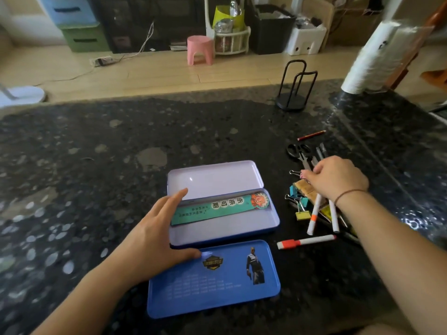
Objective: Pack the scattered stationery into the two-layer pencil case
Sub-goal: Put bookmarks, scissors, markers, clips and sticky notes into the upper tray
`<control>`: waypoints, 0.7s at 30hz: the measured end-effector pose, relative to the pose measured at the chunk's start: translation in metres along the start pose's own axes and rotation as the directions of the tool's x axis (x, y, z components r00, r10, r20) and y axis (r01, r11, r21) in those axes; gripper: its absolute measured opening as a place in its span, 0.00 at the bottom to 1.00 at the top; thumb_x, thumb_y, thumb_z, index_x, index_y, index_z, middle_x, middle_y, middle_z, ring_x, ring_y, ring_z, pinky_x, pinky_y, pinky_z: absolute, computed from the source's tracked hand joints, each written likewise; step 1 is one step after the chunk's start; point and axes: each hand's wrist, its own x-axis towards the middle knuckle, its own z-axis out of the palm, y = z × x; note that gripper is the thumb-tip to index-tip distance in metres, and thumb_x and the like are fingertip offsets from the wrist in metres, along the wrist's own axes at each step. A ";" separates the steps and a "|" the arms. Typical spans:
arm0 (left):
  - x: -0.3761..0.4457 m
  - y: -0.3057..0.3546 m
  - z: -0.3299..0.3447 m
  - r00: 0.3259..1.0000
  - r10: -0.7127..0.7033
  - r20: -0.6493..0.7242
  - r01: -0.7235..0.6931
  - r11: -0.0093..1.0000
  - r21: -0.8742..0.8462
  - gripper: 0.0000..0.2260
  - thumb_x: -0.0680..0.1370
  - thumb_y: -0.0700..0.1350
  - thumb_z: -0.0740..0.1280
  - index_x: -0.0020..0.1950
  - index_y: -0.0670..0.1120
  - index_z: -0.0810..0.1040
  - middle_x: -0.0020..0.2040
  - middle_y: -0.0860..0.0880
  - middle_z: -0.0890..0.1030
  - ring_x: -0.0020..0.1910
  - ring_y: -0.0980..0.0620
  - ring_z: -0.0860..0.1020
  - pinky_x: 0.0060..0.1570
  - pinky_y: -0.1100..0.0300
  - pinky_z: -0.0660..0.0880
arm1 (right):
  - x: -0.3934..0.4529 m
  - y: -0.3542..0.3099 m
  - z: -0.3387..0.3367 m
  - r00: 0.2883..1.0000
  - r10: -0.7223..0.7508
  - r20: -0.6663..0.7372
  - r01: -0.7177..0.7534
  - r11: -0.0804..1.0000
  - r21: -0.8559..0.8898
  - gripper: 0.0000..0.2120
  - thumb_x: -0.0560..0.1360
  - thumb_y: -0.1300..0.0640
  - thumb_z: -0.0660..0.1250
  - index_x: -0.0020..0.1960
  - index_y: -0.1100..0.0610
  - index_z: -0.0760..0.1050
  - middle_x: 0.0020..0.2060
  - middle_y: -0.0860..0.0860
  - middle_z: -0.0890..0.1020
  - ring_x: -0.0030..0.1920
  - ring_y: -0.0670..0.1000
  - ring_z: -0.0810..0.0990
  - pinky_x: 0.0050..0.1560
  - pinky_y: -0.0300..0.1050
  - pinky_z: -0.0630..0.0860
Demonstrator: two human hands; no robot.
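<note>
- While my right hand (336, 178) digs in the stationery pile (312, 204), its fingers curl down onto a small pink clip (302, 175); can't tell if pinched yet.
- Left hand (154, 228): fingers straight, spread, resting on the pencil case (242, 228) left end.
- Case lies left of my right fingers, long axis running left-right, tray open w/ a green bookmark (217, 209) inside.
- Right hand nearer the pile; carry goes leftward.
- Loose blue tray (212, 279) near me; marker (306, 241) points left-right.

Upside-down Chinese characters 未来可期 on green bookmark (219, 209)
</note>
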 end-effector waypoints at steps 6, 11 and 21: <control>0.002 -0.005 -0.002 1.000 0.014 0.000 -0.014 1.000 -0.015 0.52 0.61 0.64 0.75 0.75 0.63 0.46 0.64 0.66 0.59 0.60 0.68 0.61 0.60 0.71 0.60 | 0.018 -0.010 0.012 0.997 0.076 0.010 -0.073 0.984 -0.161 0.16 0.72 0.39 0.67 0.48 0.51 0.79 0.39 0.54 0.79 0.35 0.54 0.74 0.28 0.41 0.63; -0.001 -0.008 -0.007 1.000 -0.005 0.023 0.008 0.994 -0.109 0.51 0.61 0.64 0.75 0.75 0.63 0.46 0.69 0.63 0.59 0.63 0.63 0.66 0.63 0.64 0.68 | 0.021 -0.002 0.006 0.991 0.117 0.065 -0.130 0.949 0.287 0.11 0.71 0.47 0.70 0.46 0.53 0.82 0.41 0.53 0.83 0.42 0.54 0.79 0.47 0.49 0.77; 0.008 -0.009 -0.009 0.973 -0.211 -0.096 0.147 0.881 -0.451 0.26 0.74 0.35 0.66 0.70 0.53 0.66 0.58 0.58 0.76 0.37 0.57 0.78 0.37 0.67 0.76 | -0.093 -0.045 -0.007 0.866 -0.493 0.088 0.297 0.648 0.702 0.07 0.75 0.60 0.67 0.41 0.51 0.80 0.30 0.48 0.82 0.30 0.41 0.78 0.38 0.35 0.72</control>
